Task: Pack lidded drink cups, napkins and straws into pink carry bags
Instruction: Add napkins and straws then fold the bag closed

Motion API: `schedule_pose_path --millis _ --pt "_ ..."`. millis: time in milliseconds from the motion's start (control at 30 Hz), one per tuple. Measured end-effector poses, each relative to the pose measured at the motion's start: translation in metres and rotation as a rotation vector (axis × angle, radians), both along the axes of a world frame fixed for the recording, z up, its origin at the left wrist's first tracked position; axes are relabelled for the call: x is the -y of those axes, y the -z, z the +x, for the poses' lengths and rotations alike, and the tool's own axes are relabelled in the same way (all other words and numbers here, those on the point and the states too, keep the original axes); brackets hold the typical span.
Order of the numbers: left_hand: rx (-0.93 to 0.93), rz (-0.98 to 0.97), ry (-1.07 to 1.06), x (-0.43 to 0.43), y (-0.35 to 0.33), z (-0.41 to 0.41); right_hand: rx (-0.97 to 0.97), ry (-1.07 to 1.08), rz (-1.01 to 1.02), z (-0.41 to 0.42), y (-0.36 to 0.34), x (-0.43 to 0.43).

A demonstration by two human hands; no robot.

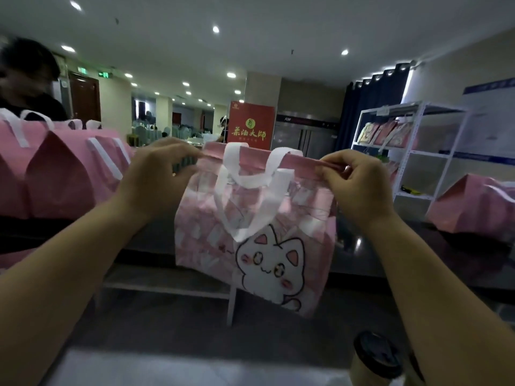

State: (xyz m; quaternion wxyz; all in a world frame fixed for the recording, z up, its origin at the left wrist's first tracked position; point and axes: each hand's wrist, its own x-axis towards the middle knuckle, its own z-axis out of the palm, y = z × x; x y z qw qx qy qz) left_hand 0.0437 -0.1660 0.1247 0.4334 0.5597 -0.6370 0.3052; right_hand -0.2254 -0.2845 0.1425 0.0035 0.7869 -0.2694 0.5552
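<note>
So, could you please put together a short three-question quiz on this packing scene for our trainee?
1. True or false: the left hand and the right hand both pinch the top edge of the bag with the cat on it.
2. Where is the cup with the dark lid? A: inside the held bag. B: low at the right, beside the right forearm. C: in the left hand.
3. Fill the gap: the bag's handles are ____ in colour.

Key: 1 true; 2 B; 3 white.
</note>
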Motion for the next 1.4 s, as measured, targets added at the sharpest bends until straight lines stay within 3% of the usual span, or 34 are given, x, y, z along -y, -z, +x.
schedule_pose_path --millis 167,400,533,633,733,1000,1267,1400 --pt "-0.092 0.068 0.107 0.031 0.015 -0.013 0.028 0.136 -0.086 0.025 -0.005 0.017" --pt "-0.361 0.408 0.292 0.064 0.054 -0.025 0.04 0.192 0.092 0.078 0.037 0.044" --pt "-0.29 0.441 0.171 0.08 0.072 -0.023 0.013 -0.092 0.264 0.087 0.052 0.054" --pt "-0.342 0.373 0.125 0.087 0.078 -0.014 -0.137 -0.23 0.37 0.075 0.061 0.065" --pt "-0.376 0.349 0.067 0.092 0.083 -0.005 -0.315 -0.173 0.39 0.063 0.079 0.076" --pt "-0.384 0.345 -0.065 0.113 0.083 0.013 -0.16 -0.087 0.415 0.097 0.105 0.092" --pt "-0.422 0.481 -0.121 0.132 0.072 0.047 -0.319 -0.024 0.469 0.135 0.092 0.11" --pt "-0.362 0.462 -0.187 0.116 0.066 0.055 -0.354 0.046 0.366 0.13 0.076 0.107"
